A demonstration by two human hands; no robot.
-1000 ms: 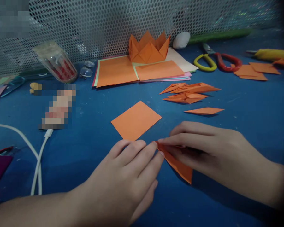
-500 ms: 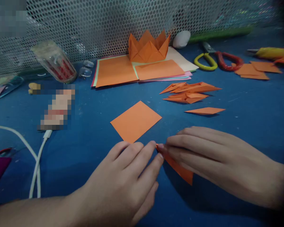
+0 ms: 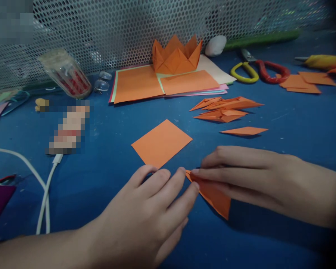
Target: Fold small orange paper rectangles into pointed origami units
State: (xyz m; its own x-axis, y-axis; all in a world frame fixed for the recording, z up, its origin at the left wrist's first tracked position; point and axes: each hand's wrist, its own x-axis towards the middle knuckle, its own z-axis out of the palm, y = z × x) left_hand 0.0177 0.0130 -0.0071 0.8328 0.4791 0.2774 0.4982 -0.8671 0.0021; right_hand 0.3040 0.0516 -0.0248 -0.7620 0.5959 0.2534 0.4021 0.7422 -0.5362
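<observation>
A small piece of orange paper (image 3: 217, 198), partly folded, lies between my hands on the blue surface. My left hand (image 3: 156, 209) holds its left edge and tip under bent fingertips; the thumb is mostly hidden. From the right, my right hand (image 3: 249, 175) presses on the same paper with its fingers close together, covering the upper part. Just beyond my left fingertips lies a flat orange paper square (image 3: 162, 144). A slim folded orange piece (image 3: 245, 131) rests above my right hand, with several more folded pieces (image 3: 226, 108) behind it.
At the back, an orange paper crown (image 3: 177, 56) stands on stacked coloured sheets (image 3: 137, 84). Scissors (image 3: 245, 73) with yellow and red handles lie at right, near loose orange squares (image 3: 305, 84). A tilted clear jar (image 3: 68, 76) and a white cable (image 3: 43, 186) are at left.
My right hand has turned flatter and shifted slightly up, so more of the folded paper shows. The left fingertips have slid a little right along its edge.
</observation>
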